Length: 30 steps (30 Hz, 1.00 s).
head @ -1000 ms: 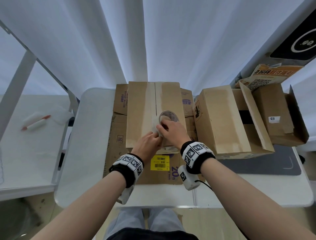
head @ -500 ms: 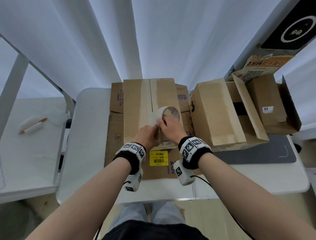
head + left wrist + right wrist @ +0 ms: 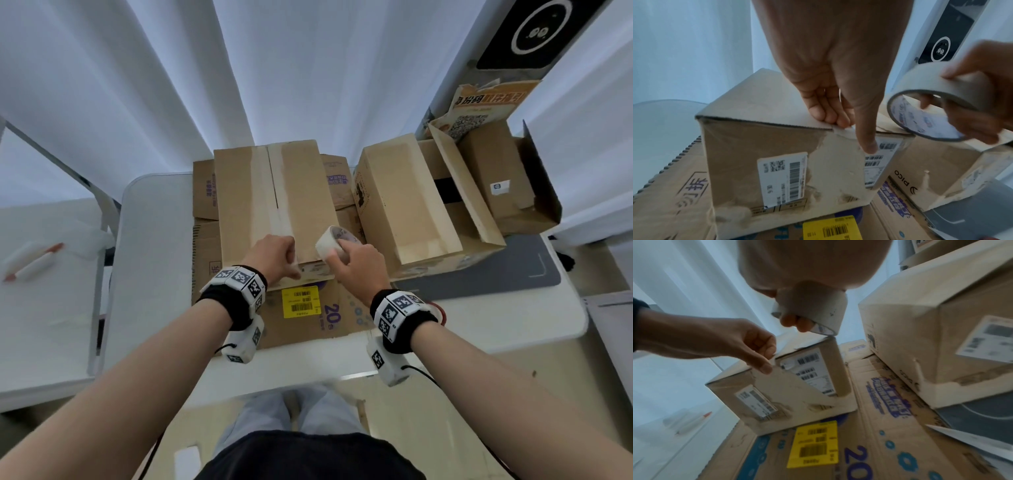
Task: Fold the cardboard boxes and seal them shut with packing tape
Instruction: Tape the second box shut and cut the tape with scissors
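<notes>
Two hands [image 3: 274,255] [image 3: 356,263], one tape roll [image 3: 330,241], three boxes [image 3: 274,192]

The closed box [image 3: 274,198] is matt brown corrugated cardboard, its near face [image 3: 789,164] scuffed rough and pale where the paper skin is torn away beside smooth white paper labels [image 3: 783,178]. The tape roll [image 3: 937,104], just right of that box, looks like dull, cream paper tape on a printed card core. Under the box lies flattened cardboard [image 3: 308,322] bearing a glossy yellow sticker [image 3: 301,303], on a smooth white surface [image 3: 154,257].
</notes>
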Each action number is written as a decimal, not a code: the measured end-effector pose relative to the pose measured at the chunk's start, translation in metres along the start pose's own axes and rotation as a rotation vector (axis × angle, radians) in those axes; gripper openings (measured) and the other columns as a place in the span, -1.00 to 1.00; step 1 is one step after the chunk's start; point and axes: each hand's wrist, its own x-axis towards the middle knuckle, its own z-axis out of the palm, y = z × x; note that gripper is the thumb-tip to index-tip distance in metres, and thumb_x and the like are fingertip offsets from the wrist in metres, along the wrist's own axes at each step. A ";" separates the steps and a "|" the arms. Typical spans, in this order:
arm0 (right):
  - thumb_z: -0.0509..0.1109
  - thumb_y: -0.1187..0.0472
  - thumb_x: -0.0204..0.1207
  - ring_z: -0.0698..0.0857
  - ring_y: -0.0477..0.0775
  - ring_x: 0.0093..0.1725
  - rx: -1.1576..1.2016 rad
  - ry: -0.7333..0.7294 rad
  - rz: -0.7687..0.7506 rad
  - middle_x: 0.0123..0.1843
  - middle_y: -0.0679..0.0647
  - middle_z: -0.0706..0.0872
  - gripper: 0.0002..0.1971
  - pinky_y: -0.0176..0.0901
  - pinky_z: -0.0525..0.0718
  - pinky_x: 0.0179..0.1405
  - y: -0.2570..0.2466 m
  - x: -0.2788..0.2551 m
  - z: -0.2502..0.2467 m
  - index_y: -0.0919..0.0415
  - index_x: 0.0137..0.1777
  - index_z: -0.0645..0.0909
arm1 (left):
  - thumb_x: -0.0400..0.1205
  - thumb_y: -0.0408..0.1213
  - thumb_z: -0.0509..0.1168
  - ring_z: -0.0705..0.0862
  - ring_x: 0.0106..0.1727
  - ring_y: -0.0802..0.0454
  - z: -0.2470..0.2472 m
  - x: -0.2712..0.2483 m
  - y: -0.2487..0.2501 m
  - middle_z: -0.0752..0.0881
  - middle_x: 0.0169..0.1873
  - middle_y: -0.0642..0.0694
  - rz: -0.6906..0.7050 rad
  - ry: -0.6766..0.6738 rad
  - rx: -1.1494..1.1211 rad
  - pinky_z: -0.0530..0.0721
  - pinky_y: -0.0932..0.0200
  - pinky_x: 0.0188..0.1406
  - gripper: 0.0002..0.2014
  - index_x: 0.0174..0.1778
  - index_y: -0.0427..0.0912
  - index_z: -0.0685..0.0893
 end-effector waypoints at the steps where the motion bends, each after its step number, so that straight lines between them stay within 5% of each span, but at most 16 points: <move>1: 0.16 -0.10 0.57 0.50 0.07 -0.46 0.008 0.011 -0.013 -0.50 0.02 0.54 -0.60 -0.13 0.45 -0.44 0.006 -0.006 -0.001 0.16 -0.36 0.53 | 0.32 -0.22 0.68 0.63 -0.28 -0.01 -0.001 0.000 0.000 0.70 -0.30 -0.05 0.002 -0.010 -0.014 0.63 0.04 -0.24 -0.65 -0.28 -0.13 0.58; 7: 0.14 -0.13 0.44 0.51 -0.05 -0.55 0.009 -0.062 0.001 -0.54 -0.02 0.57 -0.62 -0.24 0.38 -0.57 0.046 -0.032 -0.007 0.11 -0.40 0.59 | 0.38 -0.32 0.63 0.72 -0.21 -0.04 -0.006 0.006 0.002 0.73 -0.30 -0.03 0.004 -0.008 0.006 0.70 0.03 -0.20 -0.72 -0.30 -0.13 0.60; 11: 0.23 -0.04 0.47 0.58 0.08 -0.46 -0.062 -0.218 0.181 -0.46 0.07 0.63 -0.70 -0.09 0.59 -0.41 0.072 -0.045 -0.008 0.10 -0.38 0.59 | 0.36 -0.34 0.61 0.72 -0.22 -0.08 -0.003 0.009 0.005 0.72 -0.29 -0.06 -0.019 -0.015 0.057 0.70 0.02 -0.25 -0.71 -0.30 -0.12 0.57; 13: 0.26 0.00 0.53 0.64 0.15 -0.32 -0.101 -0.290 0.292 -0.35 0.06 0.66 -0.75 -0.09 0.55 -0.27 0.086 -0.048 -0.007 0.10 -0.10 0.71 | 0.36 -0.35 0.60 0.71 -0.22 -0.11 0.000 0.012 0.007 0.71 -0.29 -0.08 -0.026 -0.027 0.081 0.62 0.07 -0.31 -0.69 -0.32 -0.10 0.53; 17: 0.17 0.06 0.66 0.70 0.25 0.06 -0.127 -0.379 0.494 0.11 0.23 0.73 -0.64 -0.04 0.59 -0.01 0.107 -0.047 -0.009 0.22 0.34 0.58 | 0.35 -0.36 0.60 0.70 -0.19 -0.13 0.000 0.017 0.012 0.72 -0.27 -0.11 -0.075 -0.060 0.110 0.57 0.08 -0.32 -0.68 -0.34 -0.11 0.52; 22: -0.10 0.07 0.66 0.67 0.24 0.26 -0.277 -0.361 0.689 0.34 0.26 0.67 -0.47 -0.03 0.58 0.23 0.144 -0.046 -0.020 0.32 0.33 0.60 | 0.31 -0.30 0.67 0.68 -0.22 -0.08 -0.003 0.023 0.018 0.72 -0.29 -0.10 -0.133 -0.135 0.134 0.47 0.14 -0.38 -0.65 -0.37 -0.12 0.55; 25: 0.03 0.18 0.78 0.63 0.21 0.38 -0.353 -0.337 0.782 0.39 0.22 0.66 -0.60 -0.07 0.58 0.31 0.147 -0.047 -0.036 0.30 0.38 0.62 | 0.29 -0.30 0.68 0.69 -0.23 -0.07 -0.003 0.025 0.017 0.74 -0.30 -0.10 -0.149 -0.138 0.126 0.48 0.16 -0.39 -0.65 -0.39 -0.12 0.56; 28: 0.27 0.08 0.71 0.61 0.28 0.41 -0.263 -0.298 0.993 0.40 0.28 0.65 -0.58 0.00 0.55 0.38 0.168 -0.047 -0.041 0.36 0.43 0.59 | 0.28 -0.30 0.68 0.64 -0.30 -0.01 -0.003 0.025 0.017 0.71 -0.35 -0.07 -0.162 -0.137 0.116 0.43 0.17 -0.45 -0.65 -0.40 -0.13 0.57; 30: 0.30 0.19 0.69 0.57 0.31 0.45 -0.247 -0.316 1.018 0.44 0.32 0.61 -0.59 0.01 0.51 0.39 0.172 -0.049 -0.046 0.41 0.46 0.55 | 0.26 -0.29 0.70 0.64 -0.31 -0.02 -0.004 0.026 0.017 0.70 -0.37 -0.07 -0.168 -0.139 0.114 0.42 0.18 -0.46 -0.64 -0.40 -0.13 0.57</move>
